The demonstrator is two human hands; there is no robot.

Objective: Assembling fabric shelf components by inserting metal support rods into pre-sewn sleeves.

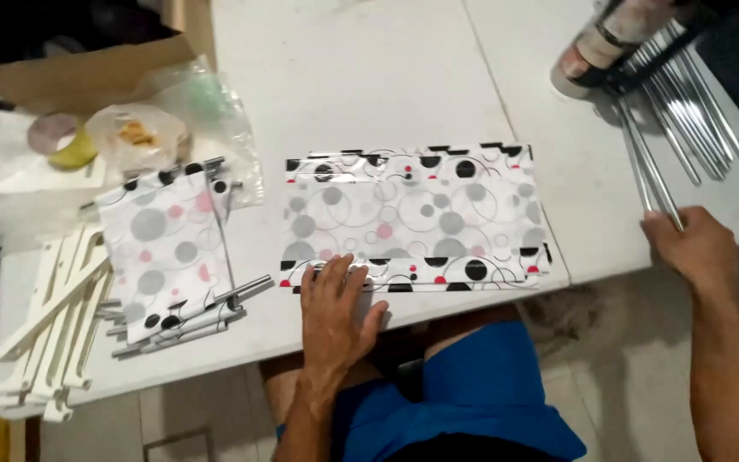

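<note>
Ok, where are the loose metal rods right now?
The metal rods lie fanned at the table's far right in the head view; the right hand grips the nearest ends.

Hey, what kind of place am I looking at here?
Probably a home or small workshop assembly spot: a white table with patterned plastic panels, metal rods and white plastic brackets laid out.

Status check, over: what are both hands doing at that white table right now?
Left hand flat on the circle-patterned sheet, near edge. Right hand gripping ends of the metal rods at table's right. Nothing between them.
</note>
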